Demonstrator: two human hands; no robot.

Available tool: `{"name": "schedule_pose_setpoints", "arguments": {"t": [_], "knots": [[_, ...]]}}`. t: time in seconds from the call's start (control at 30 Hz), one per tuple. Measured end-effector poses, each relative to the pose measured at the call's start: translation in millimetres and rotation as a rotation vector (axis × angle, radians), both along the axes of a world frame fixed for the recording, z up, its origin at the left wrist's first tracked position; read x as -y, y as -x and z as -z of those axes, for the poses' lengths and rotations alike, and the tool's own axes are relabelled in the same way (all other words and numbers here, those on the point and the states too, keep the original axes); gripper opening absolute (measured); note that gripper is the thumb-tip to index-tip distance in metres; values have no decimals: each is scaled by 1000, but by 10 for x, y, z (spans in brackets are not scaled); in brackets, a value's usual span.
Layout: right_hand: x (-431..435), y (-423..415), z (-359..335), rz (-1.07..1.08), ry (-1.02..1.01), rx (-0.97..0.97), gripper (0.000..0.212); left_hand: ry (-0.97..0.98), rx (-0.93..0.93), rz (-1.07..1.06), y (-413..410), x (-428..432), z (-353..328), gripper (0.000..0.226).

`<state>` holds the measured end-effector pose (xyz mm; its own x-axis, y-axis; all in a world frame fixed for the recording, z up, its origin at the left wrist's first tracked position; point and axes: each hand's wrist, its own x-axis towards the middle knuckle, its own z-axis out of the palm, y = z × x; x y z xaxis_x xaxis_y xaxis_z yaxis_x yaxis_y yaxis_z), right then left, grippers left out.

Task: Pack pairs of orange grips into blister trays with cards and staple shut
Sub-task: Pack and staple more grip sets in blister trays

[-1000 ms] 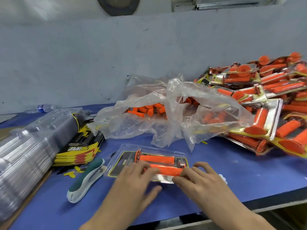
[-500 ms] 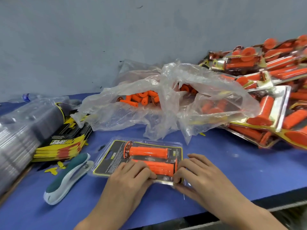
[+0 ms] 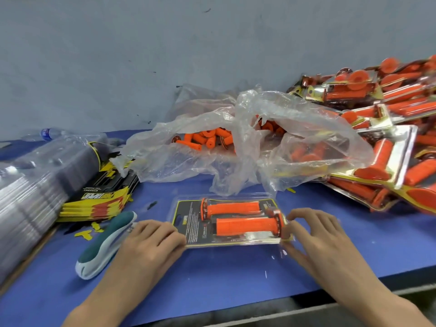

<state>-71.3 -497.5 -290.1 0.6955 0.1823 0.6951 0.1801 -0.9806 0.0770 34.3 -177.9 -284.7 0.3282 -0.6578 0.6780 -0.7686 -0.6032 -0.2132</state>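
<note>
Closing step: orange grips (image 3: 236, 207) sit in the blister tray (image 3: 186, 218); left hand (image 3: 151, 244) holds its left edge, right hand (image 3: 313, 237) pinches the right (fingers curled); stapler (image 3: 106, 246) likely next

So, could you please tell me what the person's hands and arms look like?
Both the left hand and the right hand are bare, with no gloves, rings or watch visible. The left forearm and right forearm are uncovered too; no sleeve shows in the frame.

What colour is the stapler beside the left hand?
The plastic stapler is dark teal over white, head view.
</note>
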Motion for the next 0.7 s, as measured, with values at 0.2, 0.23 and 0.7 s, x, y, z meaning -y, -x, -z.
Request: {"name": "schedule_pose_setpoints", "arguments": {"t": [0.2, 0.23, 0.7], "knots": [[-288, -50, 117, -37, 84, -36, 16, -8, -51, 175, 106, 82, 44, 11], [-285, -54, 124, -24, 75, -60, 17, -11, -57, 211, 128, 105, 56, 8], [-636, -125, 106, -91, 138, 43, 17, -23, 12, 5, 278, 457, 136, 19]]}}
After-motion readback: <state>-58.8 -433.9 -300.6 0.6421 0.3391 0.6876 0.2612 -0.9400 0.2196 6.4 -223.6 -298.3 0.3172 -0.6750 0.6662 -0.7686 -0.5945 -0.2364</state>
